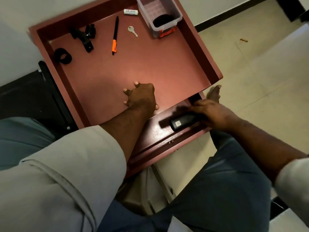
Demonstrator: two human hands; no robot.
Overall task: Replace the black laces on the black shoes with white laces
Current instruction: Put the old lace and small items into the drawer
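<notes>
Red table (167, 67): left hand (142, 97) flat, grip apart; right hand (215, 113) clamped on black object (182, 123).

Your right grip (215, 113) holds a blurred black object (182, 122) with a pale square label, in the open drawer (155, 133) at the bench's (133, 67) near edge.

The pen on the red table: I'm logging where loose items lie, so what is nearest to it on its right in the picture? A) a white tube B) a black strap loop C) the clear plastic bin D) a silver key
D: the silver key lies on the bare tabletop just right of the black-and-orange pen, closer than the clear plastic bin or the white tube further back.
</notes>
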